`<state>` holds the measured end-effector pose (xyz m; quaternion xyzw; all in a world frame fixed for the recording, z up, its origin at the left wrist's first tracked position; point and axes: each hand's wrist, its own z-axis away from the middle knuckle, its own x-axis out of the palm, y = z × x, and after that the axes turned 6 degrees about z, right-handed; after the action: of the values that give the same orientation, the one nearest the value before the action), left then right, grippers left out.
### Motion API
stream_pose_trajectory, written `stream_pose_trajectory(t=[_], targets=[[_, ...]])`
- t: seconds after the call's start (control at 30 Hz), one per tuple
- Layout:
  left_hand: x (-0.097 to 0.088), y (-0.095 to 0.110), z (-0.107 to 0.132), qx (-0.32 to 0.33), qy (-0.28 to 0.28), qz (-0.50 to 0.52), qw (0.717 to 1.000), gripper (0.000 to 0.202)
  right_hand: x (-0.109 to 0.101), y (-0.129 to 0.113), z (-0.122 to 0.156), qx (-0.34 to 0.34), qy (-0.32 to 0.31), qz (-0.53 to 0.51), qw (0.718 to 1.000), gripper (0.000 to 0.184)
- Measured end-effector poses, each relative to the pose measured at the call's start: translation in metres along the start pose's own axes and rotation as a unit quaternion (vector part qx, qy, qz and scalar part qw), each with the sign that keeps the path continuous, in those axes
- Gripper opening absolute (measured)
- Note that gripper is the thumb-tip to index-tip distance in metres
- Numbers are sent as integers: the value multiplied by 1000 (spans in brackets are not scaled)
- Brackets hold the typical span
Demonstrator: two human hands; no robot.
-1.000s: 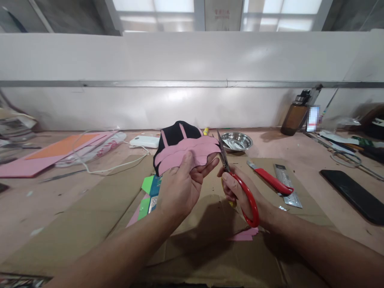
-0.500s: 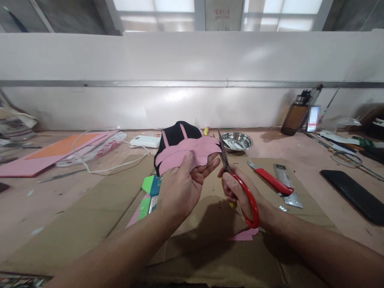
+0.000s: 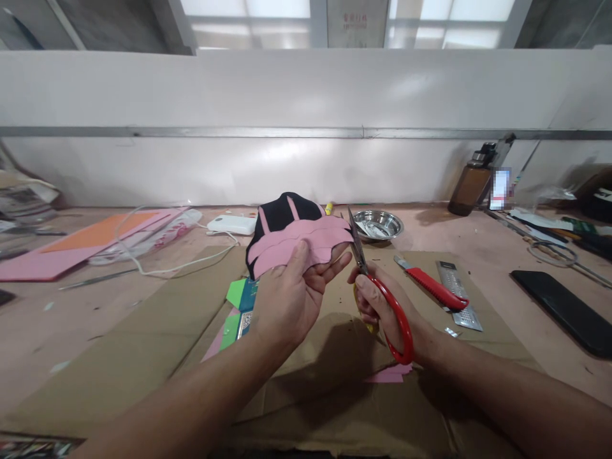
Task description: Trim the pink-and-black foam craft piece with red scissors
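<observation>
My left hand (image 3: 296,293) grips a black cut-out piece (image 3: 277,217) with pink strips and a scalloped pink layer (image 3: 287,245) on its front, the thumb pressing on the pink. In my right hand (image 3: 375,296) are red-handled scissors (image 3: 399,319), their blades pointing up and away. The blades are at the right edge of the pink layer; whether they touch it I cannot tell. Something yellow, partly hidden, shows at my right fingers. Below my hands lies a sheet of brown cardboard (image 3: 329,344), with a green and blue box piece (image 3: 236,293) near my left wrist.
A red utility knife (image 3: 437,288) lies by a metal grater (image 3: 459,296) at right, near a black phone (image 3: 564,312). Behind are a metal bowl (image 3: 377,225) and a brown bottle (image 3: 471,185). Pink and orange sheets (image 3: 95,236) and a white cabled device (image 3: 232,224) are at left.
</observation>
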<state>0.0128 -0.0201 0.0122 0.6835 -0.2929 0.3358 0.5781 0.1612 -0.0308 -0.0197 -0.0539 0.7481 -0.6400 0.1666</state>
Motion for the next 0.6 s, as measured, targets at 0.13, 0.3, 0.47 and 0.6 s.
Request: stream_pose_trajectory(t=[0.13,0.3,0.47,0.6], targets=[[1,1,0,3,0,-3,1000,23,1,2,0,-2,1,-15,1000,42],[2,1,-1,-3,8,-8,1000,24,1,6,-1,1,-6,-39,999,38],[2,2,-1,-5,11,-10,1000,23,1,4,-1,4,-14,-65,998,35],[3,3,0,-11,15,-16,1000,23,0,2,0,11,-19,-72,997,36]])
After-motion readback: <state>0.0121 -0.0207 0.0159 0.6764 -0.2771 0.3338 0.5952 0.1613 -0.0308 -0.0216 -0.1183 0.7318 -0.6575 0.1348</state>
